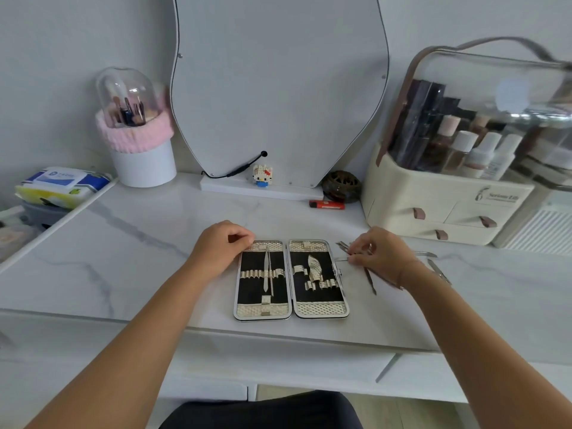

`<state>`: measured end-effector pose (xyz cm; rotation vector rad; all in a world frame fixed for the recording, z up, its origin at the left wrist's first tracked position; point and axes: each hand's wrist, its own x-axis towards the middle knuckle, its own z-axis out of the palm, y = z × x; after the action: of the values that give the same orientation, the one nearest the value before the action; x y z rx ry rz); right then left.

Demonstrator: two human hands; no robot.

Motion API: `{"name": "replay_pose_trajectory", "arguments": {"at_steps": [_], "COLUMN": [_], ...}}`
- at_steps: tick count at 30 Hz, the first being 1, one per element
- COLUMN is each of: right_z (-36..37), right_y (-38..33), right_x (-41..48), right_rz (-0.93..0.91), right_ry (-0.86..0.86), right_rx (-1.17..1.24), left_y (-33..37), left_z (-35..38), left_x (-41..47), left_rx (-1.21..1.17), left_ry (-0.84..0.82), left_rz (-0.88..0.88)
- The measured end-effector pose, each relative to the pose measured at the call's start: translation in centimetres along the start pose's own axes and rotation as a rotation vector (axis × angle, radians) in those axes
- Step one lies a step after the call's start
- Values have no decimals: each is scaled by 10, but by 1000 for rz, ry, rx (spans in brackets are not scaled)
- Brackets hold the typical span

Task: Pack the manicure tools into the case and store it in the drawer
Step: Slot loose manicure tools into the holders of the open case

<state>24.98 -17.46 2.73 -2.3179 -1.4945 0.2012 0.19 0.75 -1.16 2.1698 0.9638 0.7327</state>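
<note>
Case (253, 289) open near desk (154, 258) edge; right hand (383, 255) apparently pinching tool (340, 259).

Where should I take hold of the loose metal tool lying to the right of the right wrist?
Pinch the metal tool near its middle, across its narrow width, coming down from above. It lies flat and slanted on the table, so only its long thin edges offer a grip. The right hand is nearest, but it pinches a thin tool.
</note>
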Motion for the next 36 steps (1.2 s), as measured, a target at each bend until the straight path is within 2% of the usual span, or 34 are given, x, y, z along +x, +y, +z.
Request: {"name": "replay_pose_trajectory", "arguments": {"at_steps": [12, 15, 18, 20, 25, 29, 31, 36], "right_z": [-9, -11, -11, -9, 4, 10, 13, 26], "right_y": [-3, -2, -17, -35, -74, -88, -93, -110], "right_x": [1, -1, -1, -1, 8, 15, 18, 19], "right_rz": [27, 45, 37, 24, 79, 163, 189, 201], "right_ry": [-76, 19, 72, 10, -328, -463, -439, -267], "right_rx": [73, 196, 435, 613, 1053, 1190, 1203, 1135], "left_y": [-3, -3, 0, 1, 3, 3, 2, 10], "left_z": [2, 1, 0, 0, -2, -1, -2, -11], "left_x": [2, 2, 1, 1, -1, -1, -1, -6], "left_rx": [-7, 1, -6, -12, -10, -6, -56, -356], "left_ry": [5, 4, 9, 11, -2, -6, 8, 3], "left_rz": [-5, -6, -8, -12, -23, -31, -46, -58]}}
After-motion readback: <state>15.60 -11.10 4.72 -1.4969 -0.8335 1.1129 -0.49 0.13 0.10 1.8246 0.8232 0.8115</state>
